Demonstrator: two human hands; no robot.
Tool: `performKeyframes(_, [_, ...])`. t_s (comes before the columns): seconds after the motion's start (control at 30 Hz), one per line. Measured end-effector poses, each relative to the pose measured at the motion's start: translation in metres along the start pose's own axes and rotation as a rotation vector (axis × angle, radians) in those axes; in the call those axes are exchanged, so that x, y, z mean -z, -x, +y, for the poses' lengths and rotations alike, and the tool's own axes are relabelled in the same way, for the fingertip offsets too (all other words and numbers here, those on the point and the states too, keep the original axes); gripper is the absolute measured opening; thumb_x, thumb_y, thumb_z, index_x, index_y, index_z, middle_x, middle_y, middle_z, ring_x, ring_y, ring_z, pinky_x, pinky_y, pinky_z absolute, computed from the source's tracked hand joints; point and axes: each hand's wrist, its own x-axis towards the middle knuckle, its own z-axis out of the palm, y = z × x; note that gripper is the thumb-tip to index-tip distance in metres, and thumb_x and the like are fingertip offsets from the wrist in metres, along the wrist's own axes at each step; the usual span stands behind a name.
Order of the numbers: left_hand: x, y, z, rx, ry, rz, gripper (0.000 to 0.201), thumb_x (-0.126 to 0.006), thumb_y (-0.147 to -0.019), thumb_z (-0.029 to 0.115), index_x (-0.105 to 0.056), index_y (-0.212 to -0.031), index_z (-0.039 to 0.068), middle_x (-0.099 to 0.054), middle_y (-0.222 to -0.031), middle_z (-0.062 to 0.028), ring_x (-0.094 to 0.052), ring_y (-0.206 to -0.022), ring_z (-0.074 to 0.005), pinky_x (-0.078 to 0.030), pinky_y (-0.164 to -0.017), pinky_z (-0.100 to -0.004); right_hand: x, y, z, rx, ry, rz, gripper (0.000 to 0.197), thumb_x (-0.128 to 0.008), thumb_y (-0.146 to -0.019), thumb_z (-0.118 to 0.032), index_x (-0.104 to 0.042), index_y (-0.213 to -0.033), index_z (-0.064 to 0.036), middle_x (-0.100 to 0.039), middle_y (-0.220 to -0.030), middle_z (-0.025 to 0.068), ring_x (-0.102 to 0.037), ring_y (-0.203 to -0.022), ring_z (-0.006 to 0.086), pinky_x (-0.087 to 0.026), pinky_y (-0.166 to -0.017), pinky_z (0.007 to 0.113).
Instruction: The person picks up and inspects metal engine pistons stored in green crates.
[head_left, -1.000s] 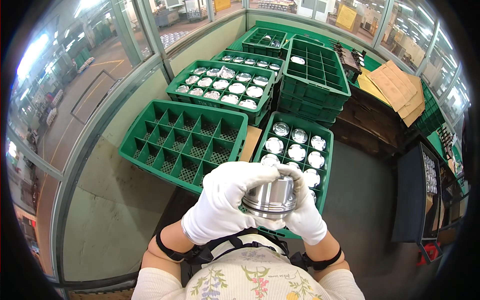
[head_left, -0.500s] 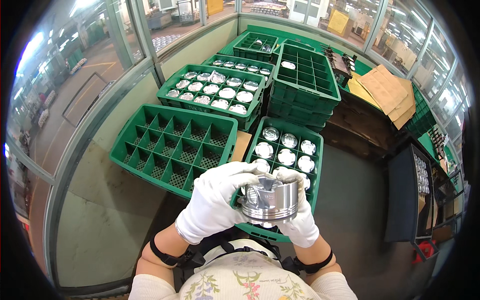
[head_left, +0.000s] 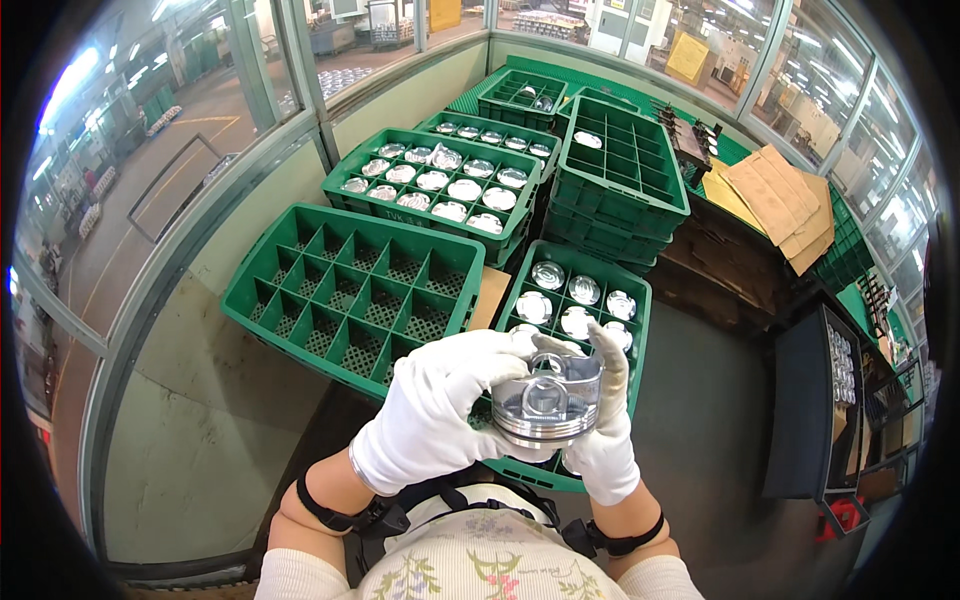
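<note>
White-gloved hands, left (head_left: 435, 415) and right (head_left: 603, 440), clasp a metal piston (head_left: 545, 405), seemingly inspecting it; next needs careful turning.

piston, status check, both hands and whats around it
Left hand and right hand both grip the metal piston. Held above part-filled green crate. Nothing blocking.

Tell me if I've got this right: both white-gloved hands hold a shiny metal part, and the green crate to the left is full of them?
Not quite. In the head view, both hands hold the metal part, but the green crate on the left has empty compartments.
</note>
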Motion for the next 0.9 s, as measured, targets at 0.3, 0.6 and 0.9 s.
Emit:
performKeyframes(0.3, [0.001, -0.003, 0.006, 0.020, -0.004, -0.032, 0.070, -0.092, -0.054, 0.036, -0.060, -0.109, 0.006, -0.067, -0.112, -0.0147, -0.066, -0.100, -0.0324, -0.053, -0.088, -0.0374, -0.002, -0.001, 0.001, 0.097, 0.251, 0.029, 0.068, -0.052, -0.077, 0.020, -0.034, -0.135, -0.0120, -0.050, -0.129, 0.0138, -0.052, -0.121, 0.0239, -0.044, -0.102, 0.037])
performKeyframes(0.6, [-0.001, 0.005, -0.002, 0.237, 0.088, -0.063, 0.074, -0.091, -0.058, 0.016, -0.058, -0.123, 0.004, -0.067, -0.114, -0.0156, -0.067, -0.101, -0.0295, -0.052, -0.090, -0.0346, -0.009, 0.003, -0.002, -0.095, -0.243, 0.150, 0.077, -0.076, -0.073, 0.008, -0.035, -0.133, -0.0167, -0.053, -0.132, 0.0161, -0.055, -0.119, 0.0253, -0.050, -0.097, 0.038])
performKeyframes(0.9, [0.003, -0.004, 0.006, 0.048, 0.042, -0.039, 0.064, -0.087, -0.053, 0.012, -0.064, -0.111, 0.005, -0.068, -0.112, -0.0145, -0.066, -0.103, -0.0322, -0.053, -0.091, -0.0373, -0.009, 0.004, 0.006, -0.314, 0.015, 0.222, 0.036, -0.055, -0.098, -0.024, -0.047, -0.128, -0.0072, -0.056, -0.120, 0.0084, -0.058, -0.109, 0.0187, -0.051, -0.095, 0.033])
